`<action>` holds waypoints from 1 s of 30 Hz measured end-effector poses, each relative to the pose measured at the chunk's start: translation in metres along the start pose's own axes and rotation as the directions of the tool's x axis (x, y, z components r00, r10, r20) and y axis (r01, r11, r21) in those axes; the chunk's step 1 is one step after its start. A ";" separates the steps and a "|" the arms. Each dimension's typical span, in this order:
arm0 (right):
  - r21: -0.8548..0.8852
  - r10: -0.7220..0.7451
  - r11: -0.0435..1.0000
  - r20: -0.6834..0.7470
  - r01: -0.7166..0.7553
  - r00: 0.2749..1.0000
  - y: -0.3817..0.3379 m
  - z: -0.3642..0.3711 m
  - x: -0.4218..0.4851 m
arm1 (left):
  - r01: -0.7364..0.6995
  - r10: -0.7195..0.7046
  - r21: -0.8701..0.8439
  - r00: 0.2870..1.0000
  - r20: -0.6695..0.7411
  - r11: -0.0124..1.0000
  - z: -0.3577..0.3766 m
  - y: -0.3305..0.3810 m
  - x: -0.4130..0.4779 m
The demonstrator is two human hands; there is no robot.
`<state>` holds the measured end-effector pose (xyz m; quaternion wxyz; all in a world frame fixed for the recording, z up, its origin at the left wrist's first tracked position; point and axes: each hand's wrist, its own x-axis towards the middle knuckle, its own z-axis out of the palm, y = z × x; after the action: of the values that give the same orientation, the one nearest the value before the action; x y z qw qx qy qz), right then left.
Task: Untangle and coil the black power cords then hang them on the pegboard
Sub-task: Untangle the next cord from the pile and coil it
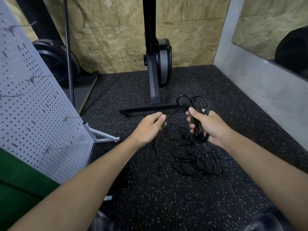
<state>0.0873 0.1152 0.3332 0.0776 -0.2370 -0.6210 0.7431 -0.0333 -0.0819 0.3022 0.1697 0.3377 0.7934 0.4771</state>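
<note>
Right hand (205,126) fingers clamped round coiled cord bundle (198,112), anchoring the loops. Left hand (150,126) at 9 o'clock of it pinches the free strand (172,111), likely feeding slack. Remaining tangle (196,161) on floor at 6 o'clock. Pegboard (38,105) far left, hooks bare.

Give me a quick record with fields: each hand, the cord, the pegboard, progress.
left hand: pinches a strand that runs to the coiled loops
right hand: grips the coiled loops as one bundle
loose cord: tangled pile on the floor, below the right hand
pegboard: at left; no cord on the hooks in view
progress: partly coiled, not yet hung
</note>
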 end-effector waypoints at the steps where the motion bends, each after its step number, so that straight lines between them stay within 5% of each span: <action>1: 0.026 -0.002 1.000 -0.054 0.003 0.999 0.002 0.003 0.000 | -0.013 0.013 0.011 1.000 -0.017 1.000 0.003 0.003 0.000; 5: 0.099 -0.006 0.995 -0.128 0.019 0.992 0.002 0.008 0.001 | -0.079 0.080 -0.032 0.996 0.025 0.996 0.016 0.017 -0.005; 12: 0.017 0.027 1.000 -0.039 -0.026 0.999 0.008 0.011 0.000 | -0.111 0.117 -0.066 0.989 0.088 0.992 0.026 0.027 -0.007; 18: -0.004 0.002 1.000 0.016 -0.002 1.000 0.007 0.018 -0.005 | 0.005 0.001 -0.196 0.999 0.032 0.981 0.032 0.028 -0.008; 24: 0.079 -0.062 0.995 -0.035 0.065 0.997 0.000 0.020 -0.006 | -0.027 0.014 0.047 0.967 0.255 0.999 0.029 0.016 -0.008; 30: 0.250 -0.076 0.965 -0.028 0.080 0.997 -0.011 0.010 -0.006 | -0.014 -0.038 0.182 0.960 0.277 0.983 0.021 0.002 -0.009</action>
<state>0.0857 0.1061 0.3467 0.1416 -0.2072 -0.5302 0.8098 -0.0139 -0.0742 0.2937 0.2510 0.4108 0.8039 0.3493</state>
